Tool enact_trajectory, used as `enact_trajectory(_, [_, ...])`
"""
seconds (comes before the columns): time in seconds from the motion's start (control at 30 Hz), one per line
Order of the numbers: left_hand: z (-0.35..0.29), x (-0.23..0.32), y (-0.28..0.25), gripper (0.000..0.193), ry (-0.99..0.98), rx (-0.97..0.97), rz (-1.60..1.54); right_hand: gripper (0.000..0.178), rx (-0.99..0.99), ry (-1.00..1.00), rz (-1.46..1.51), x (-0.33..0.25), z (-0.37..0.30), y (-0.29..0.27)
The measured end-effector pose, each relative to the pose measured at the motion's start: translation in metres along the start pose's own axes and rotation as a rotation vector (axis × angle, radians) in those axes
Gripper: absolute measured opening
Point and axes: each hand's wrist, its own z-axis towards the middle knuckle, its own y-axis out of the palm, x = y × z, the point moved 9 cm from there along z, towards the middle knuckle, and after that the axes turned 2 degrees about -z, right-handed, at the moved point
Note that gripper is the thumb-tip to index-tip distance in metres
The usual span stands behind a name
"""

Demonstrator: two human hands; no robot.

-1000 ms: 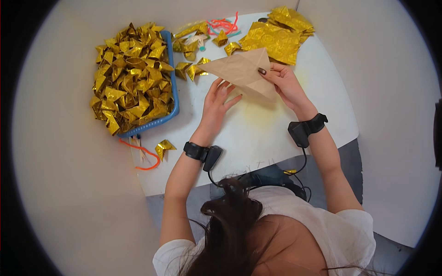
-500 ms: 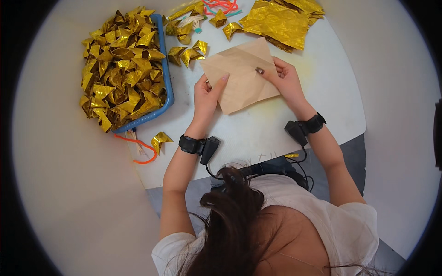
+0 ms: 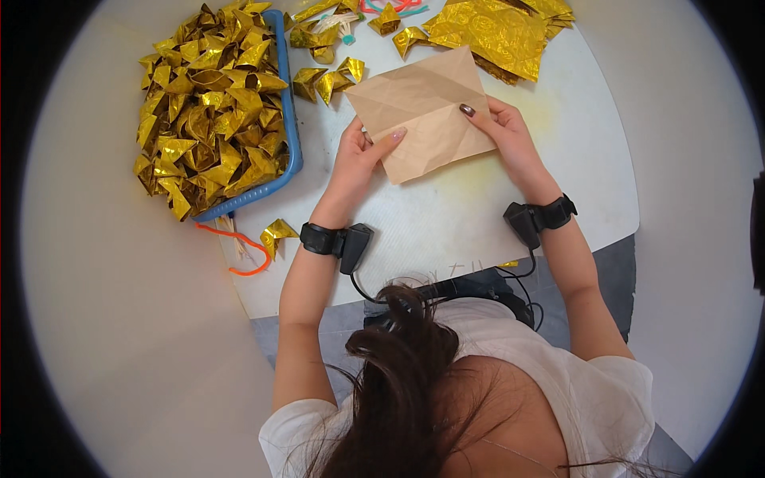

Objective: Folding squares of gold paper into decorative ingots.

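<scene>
Between my hands is a creased sheet of tan paper (image 3: 430, 103), roughly square and tilted, held over the white table. My left hand (image 3: 360, 162) pinches its lower left side, thumb on top and fingers underneath. At the right side, my right hand (image 3: 510, 142) grips it the same way, with the thumb lying on the paper. Most of the fingertips are hidden beneath the sheet. Just past its far edge lies a stack of gold foil sheets (image 3: 490, 36). Folded gold foil pieces (image 3: 328, 81) sit to the left of the paper.
A blue basket (image 3: 296, 131) heaped with folded gold pieces (image 3: 211, 119) stands at the left. Near its front corner are an orange pipe cleaner (image 3: 253, 240) and one folded piece (image 3: 277, 237). More colored strands (image 3: 394, 8) lie at the far edge. Black wrist straps (image 3: 319, 238) trail cables.
The paper has shifted slightly right and flattened or turned a little, its crease lines now showing more clearly. Both hands still grip it; my right hand has moved slightly right.
</scene>
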Motion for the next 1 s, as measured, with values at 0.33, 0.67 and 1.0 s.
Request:
enact_trajectory(0.33, [0.001,0.012,-0.004,0.019,0.012,-0.233,-0.331,0.027,-0.351,-0.026,-0.086,-0.017,-0.005,0.010])
enact_trajectory(0.67, [0.003,0.018,-0.018,0.033,0.138,0.094,-0.056,0.028,-0.382,-0.313,-0.607,-0.037,-0.019,0.033])
enact_trajectory(1.0, [-0.006,0.016,0.029,0.035,0.122,-0.317,0.074,0.023,0.056,-0.057,-0.254,-0.012,-0.003,-0.004])
